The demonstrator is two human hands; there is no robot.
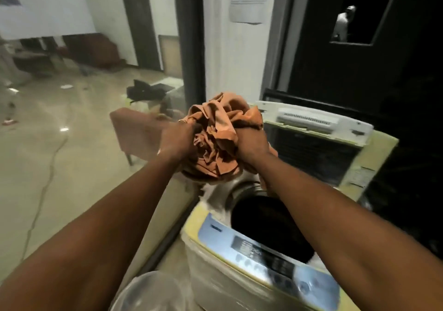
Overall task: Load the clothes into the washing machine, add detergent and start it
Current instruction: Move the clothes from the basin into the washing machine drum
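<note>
Orange cloth, a single crumpled bundle [220,140], is bunched between both my hands in the head view, the only view logged. Left hand [178,140] grips the bundle's left flank, fingers curled into the folds. Right hand [251,143] clamps the right flank the same way, with the back of the hand toward me. Both are closed tight on fabric and hold nothing else. My judgement on the two-sided hold is that loose garments trail and snag, so squeezing them into a ball keeps the ends off the machine's edge. The drum opening [266,224] lies below my grip and nearer to me, so the bundle sits above and slightly beyond it. Inside, the drum is too dark to tell its contents. Lid [316,143] stands tipped up beyond and to the right of my right hand, leaving the mouth free. Control panel [263,253] runs along the near edge of the washing machine [211,279], under my right forearm. A clear plastic container [148,291] sits nearest me, below my left forearm; I cannot read what is in it. Stage: loading, with these clothes not yet in and detergent and start pending. The next move calls for lowering the bundle toward me and releasing both grips over the opening.
</note>
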